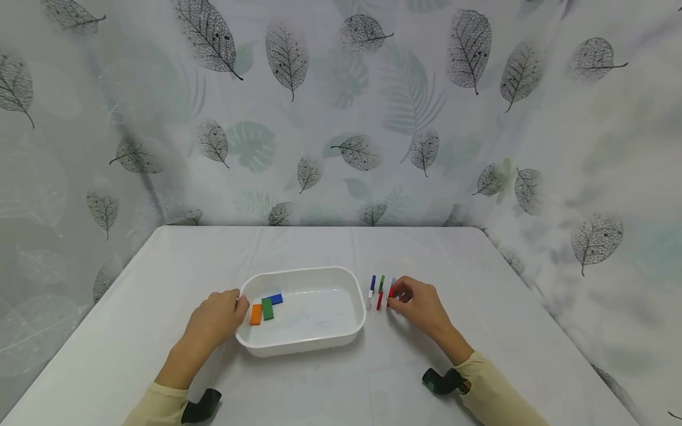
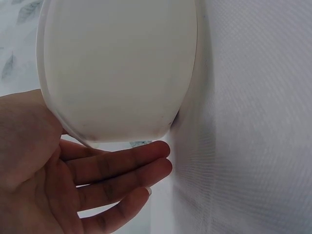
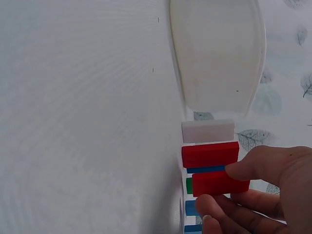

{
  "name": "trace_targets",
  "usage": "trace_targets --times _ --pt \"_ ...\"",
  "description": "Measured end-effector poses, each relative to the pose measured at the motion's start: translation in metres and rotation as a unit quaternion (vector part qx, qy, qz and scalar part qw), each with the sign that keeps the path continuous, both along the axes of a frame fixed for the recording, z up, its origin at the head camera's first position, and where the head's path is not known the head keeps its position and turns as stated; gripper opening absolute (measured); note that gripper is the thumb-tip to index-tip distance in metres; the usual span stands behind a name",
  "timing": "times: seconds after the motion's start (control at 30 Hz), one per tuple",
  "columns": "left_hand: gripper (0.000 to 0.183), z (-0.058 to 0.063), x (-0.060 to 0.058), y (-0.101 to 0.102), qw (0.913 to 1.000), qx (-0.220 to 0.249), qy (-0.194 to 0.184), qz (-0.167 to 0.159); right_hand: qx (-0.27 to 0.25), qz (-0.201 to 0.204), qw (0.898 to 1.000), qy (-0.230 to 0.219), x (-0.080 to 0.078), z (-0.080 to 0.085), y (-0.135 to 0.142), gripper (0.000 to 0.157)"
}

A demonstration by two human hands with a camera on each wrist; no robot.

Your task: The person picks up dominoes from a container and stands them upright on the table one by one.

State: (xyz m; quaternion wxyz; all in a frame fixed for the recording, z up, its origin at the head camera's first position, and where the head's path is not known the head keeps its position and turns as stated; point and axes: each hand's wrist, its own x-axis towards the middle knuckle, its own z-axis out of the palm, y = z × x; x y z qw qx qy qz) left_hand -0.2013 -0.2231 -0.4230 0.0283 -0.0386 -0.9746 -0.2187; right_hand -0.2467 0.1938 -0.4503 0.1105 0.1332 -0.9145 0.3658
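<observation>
At the left end of a white tub (image 1: 319, 310), my left hand (image 1: 215, 316) holds the rim; in the left wrist view its other fingers (image 2: 117, 163) stretch loosely below the tub's end wall. Orange (image 1: 256, 315), green (image 1: 267, 309) and blue (image 1: 276, 299) blocks lie inside, near that end. Right of the tub, my right hand (image 1: 421, 305) pinches a red block (image 3: 219, 184) between thumb and fingertips. Beside it, another red block (image 3: 209, 155) and a white block (image 3: 208, 130) stand on edge, with blue and green ones partly hidden behind.
The tub and blocks sit on a white-covered table (image 1: 330, 390). Leaf-printed sheets (image 1: 341, 118) hang around its back and sides. Dark wrist-worn pieces (image 1: 443, 381) stick out at both sleeves.
</observation>
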Motion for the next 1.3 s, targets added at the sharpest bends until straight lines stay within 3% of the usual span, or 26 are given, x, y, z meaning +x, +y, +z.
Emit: trace_targets --times 0.3,0.53,0.9,1.13,1.3 --pt "0.037 0.0 -0.001 -0.001 0.9999 -0.001 -0.009 0.005 0.007 -0.004 0.999 -0.047 -0.002 -0.004 -0.001 0.018" --pt "0.036 0.0 0.0 0.0 0.9999 0.001 -0.013 0.006 0.005 -0.002 0.999 -0.053 0.001 -0.002 -0.001 0.023" --pt "0.035 0.0 0.001 0.0 1.0 0.002 -0.008 0.001 0.029 -0.022 0.999 0.018 0.011 0.011 -0.01 0.028" --pt "0.035 0.001 0.001 -0.001 0.9999 0.002 -0.013 0.002 0.017 0.005 0.995 0.095 0.016 0.023 -0.015 0.027" --pt "0.035 0.001 0.0 -0.001 1.0 0.002 -0.009 0.001 0.002 0.041 0.991 0.125 0.021 0.038 -0.033 0.026"
